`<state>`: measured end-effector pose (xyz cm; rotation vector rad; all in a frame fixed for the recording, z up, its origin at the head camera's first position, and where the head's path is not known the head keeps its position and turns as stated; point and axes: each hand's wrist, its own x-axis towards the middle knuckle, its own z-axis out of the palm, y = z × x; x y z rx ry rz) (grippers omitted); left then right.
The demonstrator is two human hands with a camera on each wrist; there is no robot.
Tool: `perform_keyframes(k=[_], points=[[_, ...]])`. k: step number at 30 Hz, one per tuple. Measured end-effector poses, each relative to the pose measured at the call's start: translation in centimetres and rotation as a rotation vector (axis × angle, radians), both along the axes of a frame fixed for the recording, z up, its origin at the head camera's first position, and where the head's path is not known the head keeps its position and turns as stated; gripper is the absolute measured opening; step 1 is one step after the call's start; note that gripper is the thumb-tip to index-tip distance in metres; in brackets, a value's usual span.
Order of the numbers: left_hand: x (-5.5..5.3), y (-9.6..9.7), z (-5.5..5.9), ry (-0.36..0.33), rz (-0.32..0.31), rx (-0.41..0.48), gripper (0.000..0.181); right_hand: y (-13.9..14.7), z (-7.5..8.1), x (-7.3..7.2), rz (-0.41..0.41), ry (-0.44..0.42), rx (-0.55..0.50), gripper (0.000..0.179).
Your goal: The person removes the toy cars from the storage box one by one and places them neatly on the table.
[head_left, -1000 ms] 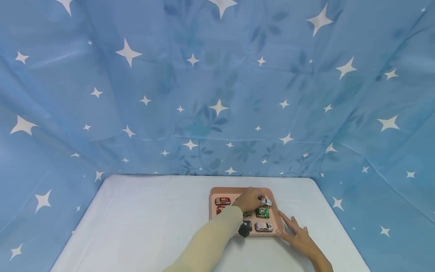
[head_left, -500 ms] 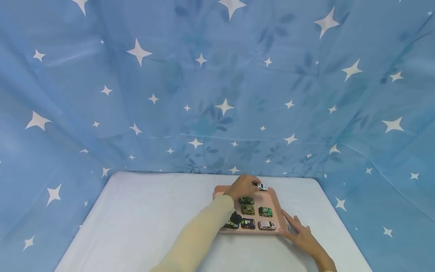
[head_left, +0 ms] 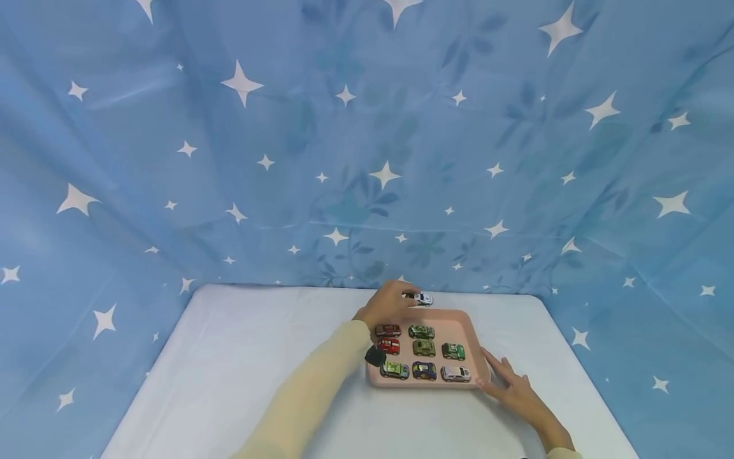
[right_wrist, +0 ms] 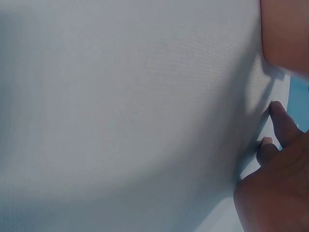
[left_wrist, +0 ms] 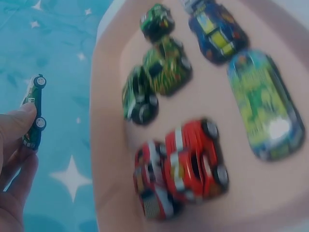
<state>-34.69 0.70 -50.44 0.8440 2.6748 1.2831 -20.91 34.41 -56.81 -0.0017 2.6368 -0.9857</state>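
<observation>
My left hand [head_left: 388, 302] pinches a small white-and-green toy car [head_left: 424, 298] between thumb and fingers, above the far edge of the pink tray [head_left: 453, 323]. In the left wrist view the toy car [left_wrist: 34, 108] shows its wheels, with the left hand [left_wrist: 14, 140] gripping it outside the tray wall [left_wrist: 107, 130]. At the tray's near right corner rests my right hand [head_left: 516, 394], fingers spread, fingertips at the rim. Inside the tray are two red cars [left_wrist: 193, 162] side by side, camouflage cars [left_wrist: 166, 67], a lime car [head_left: 395, 370] and a blue car [head_left: 424, 370].
A green car [head_left: 453, 351] and a pale patterned car [head_left: 455, 374] stand along the tray's right side. The white-covered table [head_left: 258, 331] extends around the tray. Behind it hangs a blue star-patterned curtain [head_left: 367, 127].
My left hand has lifted the white-and-green car from the tray's far right and carried it up and left, past the far rim. The right hand stays at the tray's corner.
</observation>
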Motion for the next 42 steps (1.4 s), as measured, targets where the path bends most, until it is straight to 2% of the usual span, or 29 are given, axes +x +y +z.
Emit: perform_keyframes(k=[5,10,19,22,30,35,42], points=[[0.0,-1.8,0.5,-0.039,0.037,-0.025,0.036,0.5,0.1,0.0,-0.011,0.001,-0.005,0.089],[0.1,-4.1,0.3,-0.021,0.031,-0.024,0.035,0.4,0.0,0.1,-0.005,0.004,-0.010,0.089],[-0.1,-7.0,0.2,0.035,0.065,-0.062,0.032,0.3,0.3,0.1,-0.007,0.016,0.000,0.089],[0.1,-8.0,0.1,0.044,0.082,-0.057,0.030,0.4,0.3,0.2,-0.013,0.019,-0.013,0.089],[1.4,-11.3,-1.3,0.038,0.163,-0.045,0.027,0.2,-0.1,0.3,0.002,0.034,-0.009,0.089],[1.8,-12.7,-2.2,0.036,0.170,-0.062,0.025,0.4,-0.2,0.3,0.004,0.036,-0.021,0.087],[2.6,-14.0,-3.7,-0.023,0.186,-0.094,0.022,0.3,-0.1,0.2,0.009,0.025,-0.020,0.087]])
